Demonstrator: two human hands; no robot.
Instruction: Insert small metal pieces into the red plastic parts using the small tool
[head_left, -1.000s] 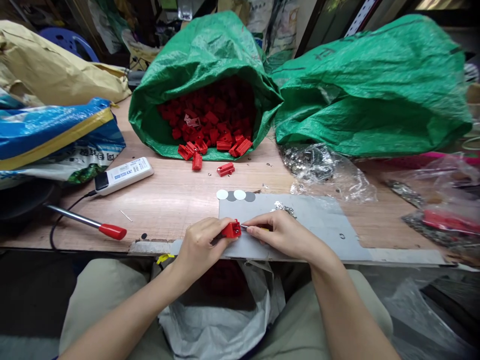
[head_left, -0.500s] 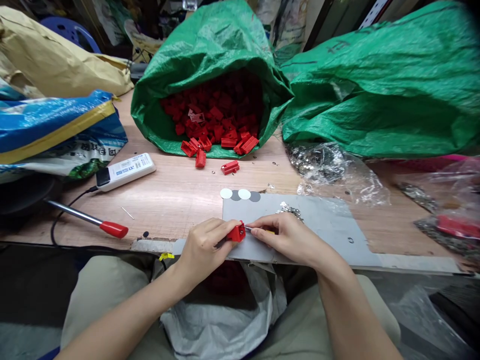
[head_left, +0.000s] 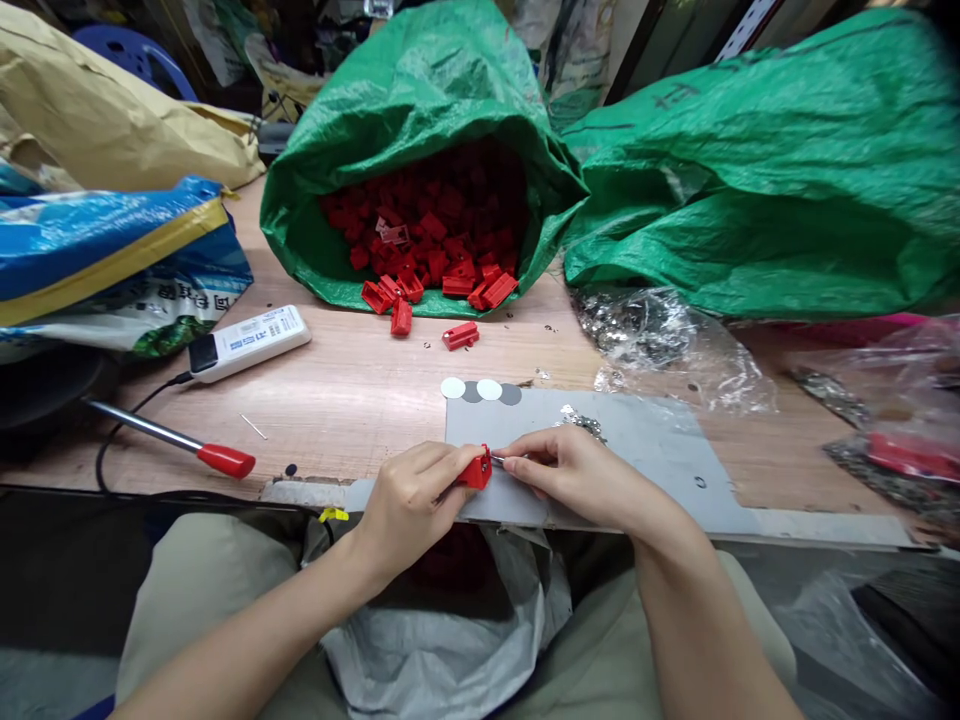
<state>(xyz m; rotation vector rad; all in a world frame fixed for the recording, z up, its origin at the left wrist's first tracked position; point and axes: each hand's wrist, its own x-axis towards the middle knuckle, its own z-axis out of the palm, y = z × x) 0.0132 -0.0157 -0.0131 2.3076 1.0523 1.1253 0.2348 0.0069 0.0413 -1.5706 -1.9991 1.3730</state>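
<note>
Between the thumb and fingers of my left hand is a small red plastic housing, its end turned toward the right. My right hand pinches a thin metal tool, whose tip meets that end of the housing; most of the tool is hidden in the fingers. Both hands are over the front edge of a grey mat. Beyond the right hand lies a small pile of shiny metal parts.
A green sack spills red housings onto the table. Another green sack and a clear bag of metal parts lie right. At left are a white device and a red-handled lever. A pale bag hangs at my lap.
My left hand has turned the red housing slightly, and the yellow bit seen by my right fingers is now hidden. The tool tip stays at the housing's end.
</note>
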